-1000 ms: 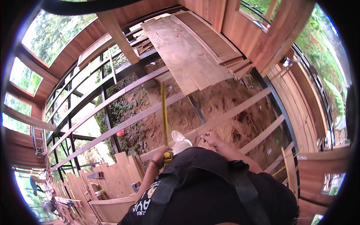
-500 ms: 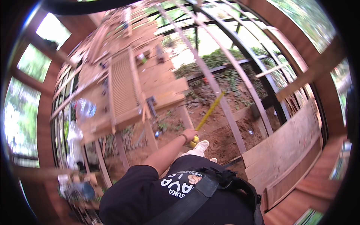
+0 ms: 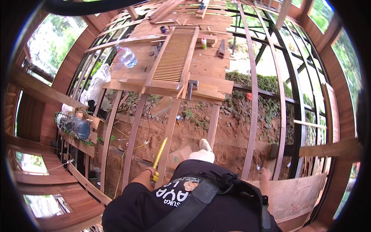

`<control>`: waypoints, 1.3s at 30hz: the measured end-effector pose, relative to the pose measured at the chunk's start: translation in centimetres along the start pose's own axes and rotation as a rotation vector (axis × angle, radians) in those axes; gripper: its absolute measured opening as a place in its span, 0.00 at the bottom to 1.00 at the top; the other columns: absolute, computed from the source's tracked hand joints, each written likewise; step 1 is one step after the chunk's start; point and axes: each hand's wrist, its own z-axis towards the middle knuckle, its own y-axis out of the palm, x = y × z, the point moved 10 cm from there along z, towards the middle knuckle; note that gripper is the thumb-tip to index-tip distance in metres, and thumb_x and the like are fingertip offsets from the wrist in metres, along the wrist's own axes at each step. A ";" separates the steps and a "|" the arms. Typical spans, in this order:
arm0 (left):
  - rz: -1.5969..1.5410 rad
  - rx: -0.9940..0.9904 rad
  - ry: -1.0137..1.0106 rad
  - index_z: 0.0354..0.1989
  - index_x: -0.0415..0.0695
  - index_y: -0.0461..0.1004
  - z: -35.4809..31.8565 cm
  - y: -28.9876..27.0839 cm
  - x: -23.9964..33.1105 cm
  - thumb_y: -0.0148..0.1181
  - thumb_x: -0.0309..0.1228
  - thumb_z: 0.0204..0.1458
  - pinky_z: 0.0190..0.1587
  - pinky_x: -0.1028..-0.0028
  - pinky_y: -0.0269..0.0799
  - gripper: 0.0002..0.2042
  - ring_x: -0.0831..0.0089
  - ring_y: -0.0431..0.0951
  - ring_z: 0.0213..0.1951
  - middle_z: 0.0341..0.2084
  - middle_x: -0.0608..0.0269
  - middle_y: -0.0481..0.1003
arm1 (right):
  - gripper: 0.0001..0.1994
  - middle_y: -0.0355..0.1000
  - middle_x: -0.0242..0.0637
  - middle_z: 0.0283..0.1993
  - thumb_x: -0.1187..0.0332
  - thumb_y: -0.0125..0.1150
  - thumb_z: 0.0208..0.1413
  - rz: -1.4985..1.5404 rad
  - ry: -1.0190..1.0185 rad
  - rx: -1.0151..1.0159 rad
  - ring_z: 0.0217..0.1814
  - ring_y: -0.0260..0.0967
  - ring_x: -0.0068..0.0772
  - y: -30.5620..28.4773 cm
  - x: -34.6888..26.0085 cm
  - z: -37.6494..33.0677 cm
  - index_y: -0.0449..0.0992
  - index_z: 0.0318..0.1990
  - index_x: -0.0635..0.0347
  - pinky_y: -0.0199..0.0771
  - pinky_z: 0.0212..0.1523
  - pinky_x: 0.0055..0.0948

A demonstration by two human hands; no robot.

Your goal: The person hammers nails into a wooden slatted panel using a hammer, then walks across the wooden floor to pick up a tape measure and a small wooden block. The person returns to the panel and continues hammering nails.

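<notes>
My left hand (image 3: 147,174) is closed round a yellow tape measure (image 3: 155,177) at my left side. From its case a short length of yellow blade (image 3: 160,154) sticks out, slanting up and away over the floor joists, its end free. My right hand (image 3: 264,174) hangs low at my right side, next to a wooden panel (image 3: 295,193); its fingers are too small and unclear to read. Beneath me, one light shoe (image 3: 205,145) shows among the joists (image 3: 170,135).
Ahead lies a plank deck (image 3: 210,63) with a slatted wooden panel (image 3: 176,54), a hammer (image 3: 191,88), a large clear bottle (image 3: 126,57) and a small glue bottle (image 3: 203,42). Bare soil (image 3: 189,127) shows between the open joists. A compressor (image 3: 79,127) stands at the left.
My view has swung round to the right. My left hand has drawn back toward my left side with the tape measure, and my right hand has come into view.
</notes>
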 end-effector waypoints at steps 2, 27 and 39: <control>-0.093 0.027 0.064 0.54 0.39 0.78 -1.4 2.1 3.7 0.54 0.42 0.59 0.52 0.61 0.74 0.22 0.60 0.80 0.51 0.50 0.48 0.79 | 0.10 0.73 0.35 0.23 0.63 0.63 0.57 -0.141 -0.038 -0.159 0.22 0.69 0.29 7.6 -1.1 0.2 0.77 0.30 0.61 0.66 0.19 0.34; -1.096 -0.100 0.053 0.42 0.37 0.81 -2.5 -17.3 30.4 0.50 0.35 0.58 0.40 0.62 0.77 0.16 0.63 0.83 0.37 0.35 0.54 0.81 | 0.19 0.80 0.51 0.36 0.56 0.48 0.61 -1.504 -0.848 -0.627 0.44 0.80 0.48 24.5 -18.2 12.8 0.81 0.35 0.59 0.80 0.46 0.44; -0.912 -0.086 0.052 0.43 0.35 0.80 0.8 -33.9 42.4 0.49 0.39 0.58 0.42 0.60 0.75 0.19 0.55 0.80 0.38 0.38 0.44 0.80 | 0.12 0.75 0.35 0.28 0.61 0.63 0.58 -0.624 -0.378 -0.360 0.29 0.73 0.31 39.3 -53.9 31.9 0.78 0.39 0.60 0.72 0.30 0.34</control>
